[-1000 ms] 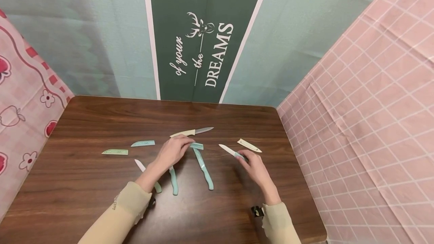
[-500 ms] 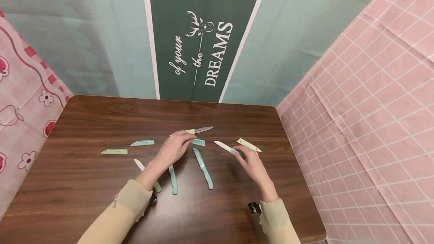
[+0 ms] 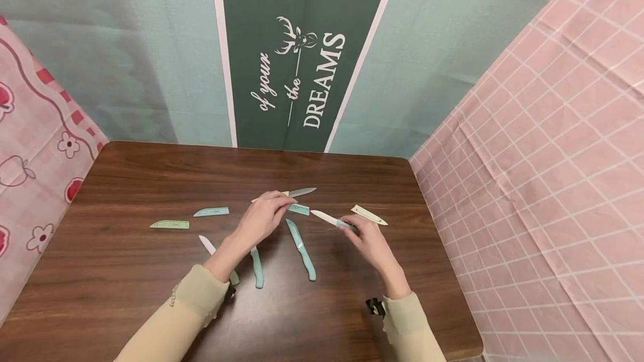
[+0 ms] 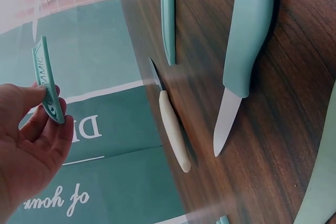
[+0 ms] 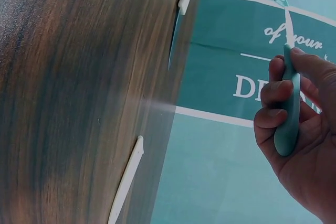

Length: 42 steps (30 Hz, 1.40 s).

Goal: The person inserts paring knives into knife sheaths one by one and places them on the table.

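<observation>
Above bench (image 3: 100, 272), left hand (image 3: 259, 219) pinches teal sheath (image 3: 301, 210); right hand (image 3: 371, 242) grips knife (image 5: 292, 77) by handle (image 5: 286, 137), safest hold; both likely light, stiff; blade (image 5: 289, 27) perhaps brittle.

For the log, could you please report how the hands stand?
Left hand pinching sheath. Right hand gripping knife. Blade bare, pointing at sheath. Nothing seen between.

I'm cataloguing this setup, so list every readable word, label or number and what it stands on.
"of your": dark green wall panel
"the": same panel
"DREAMS": same panel
"AMIC": turquoise sheath in the left hand; the rest is unclear
Too small to read: marks on the loose blue sheath and green sheath
No readable numbers.
</observation>
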### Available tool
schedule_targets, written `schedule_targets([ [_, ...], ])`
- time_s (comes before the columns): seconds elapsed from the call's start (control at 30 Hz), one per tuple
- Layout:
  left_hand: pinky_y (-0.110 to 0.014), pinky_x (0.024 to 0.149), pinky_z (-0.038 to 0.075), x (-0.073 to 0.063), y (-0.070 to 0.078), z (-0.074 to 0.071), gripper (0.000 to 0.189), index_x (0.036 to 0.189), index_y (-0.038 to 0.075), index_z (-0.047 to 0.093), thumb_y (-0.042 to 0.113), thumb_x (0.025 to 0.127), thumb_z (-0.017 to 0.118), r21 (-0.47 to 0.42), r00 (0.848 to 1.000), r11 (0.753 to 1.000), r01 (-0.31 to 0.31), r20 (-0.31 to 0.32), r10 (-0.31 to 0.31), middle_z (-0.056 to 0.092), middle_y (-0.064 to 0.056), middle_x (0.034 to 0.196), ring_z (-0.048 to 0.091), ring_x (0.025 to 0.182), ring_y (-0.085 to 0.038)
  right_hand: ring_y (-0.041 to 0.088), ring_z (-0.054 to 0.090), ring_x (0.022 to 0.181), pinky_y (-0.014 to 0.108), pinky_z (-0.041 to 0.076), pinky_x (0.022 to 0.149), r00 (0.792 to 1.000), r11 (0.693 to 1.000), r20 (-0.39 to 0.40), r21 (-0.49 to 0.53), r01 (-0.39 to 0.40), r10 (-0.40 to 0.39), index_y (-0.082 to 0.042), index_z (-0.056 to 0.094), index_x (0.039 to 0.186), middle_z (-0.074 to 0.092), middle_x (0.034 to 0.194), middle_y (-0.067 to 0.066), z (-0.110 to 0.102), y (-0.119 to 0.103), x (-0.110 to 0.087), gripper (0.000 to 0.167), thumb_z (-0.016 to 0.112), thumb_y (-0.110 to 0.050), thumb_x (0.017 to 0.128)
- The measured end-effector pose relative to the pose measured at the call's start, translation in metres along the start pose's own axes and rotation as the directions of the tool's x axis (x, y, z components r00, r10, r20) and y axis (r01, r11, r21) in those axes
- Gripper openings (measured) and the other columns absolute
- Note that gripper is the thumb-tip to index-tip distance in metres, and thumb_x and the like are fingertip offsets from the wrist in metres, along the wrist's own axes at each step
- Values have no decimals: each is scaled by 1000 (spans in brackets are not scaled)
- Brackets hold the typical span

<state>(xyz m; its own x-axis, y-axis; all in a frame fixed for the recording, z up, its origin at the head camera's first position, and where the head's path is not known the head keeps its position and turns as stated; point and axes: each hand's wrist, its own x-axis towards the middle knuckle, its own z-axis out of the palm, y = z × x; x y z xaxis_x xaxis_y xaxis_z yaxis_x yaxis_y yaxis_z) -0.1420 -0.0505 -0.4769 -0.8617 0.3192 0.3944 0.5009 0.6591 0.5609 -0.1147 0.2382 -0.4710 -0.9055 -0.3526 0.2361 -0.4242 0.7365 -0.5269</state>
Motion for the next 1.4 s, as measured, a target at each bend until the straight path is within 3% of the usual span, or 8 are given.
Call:
schedule_targets([
  [0.57, -39, 89, 56, -1, 0, 0, 19, 111, 15, 76, 11, 97, 65, -18, 1000, 1000, -19, 9, 19, 74, -4, 108, 68, 104, -23, 12, 64, 84, 35, 54, 76, 1000, 1000, 19, -25, 6, -6, -10, 74, 105, 72, 95, 1, 0, -4, 2, 13, 70, -16, 93],
  [0.97, -37, 86, 57, -1, -1, 0, 19, 111, 15, 77, 11, 96, 65, -6, 999, 999, -45, 24, 46, 73, -3, 108, 70, 101, -21, 18, 70, 89, 39, 56, 79, 999, 997, -6, -72, 36, -36, -11, 75, 105, 74, 97, 2, 1, -4, 2, 15, 72, -16, 91],
  [1.4, -36, 82, 57, -3, -2, 0, 18, 110, 17, 77, 12, 96, 65, 2, 997, 998, -71, 11, 71, 73, -2, 108, 70, 98, -18, 15, 69, 86, 38, 56, 76, 999, 995, -28, -89, 42, -45, -12, 76, 103, 74, 94, 1, 2, -6, 2, 14, 74, -15, 90],
])
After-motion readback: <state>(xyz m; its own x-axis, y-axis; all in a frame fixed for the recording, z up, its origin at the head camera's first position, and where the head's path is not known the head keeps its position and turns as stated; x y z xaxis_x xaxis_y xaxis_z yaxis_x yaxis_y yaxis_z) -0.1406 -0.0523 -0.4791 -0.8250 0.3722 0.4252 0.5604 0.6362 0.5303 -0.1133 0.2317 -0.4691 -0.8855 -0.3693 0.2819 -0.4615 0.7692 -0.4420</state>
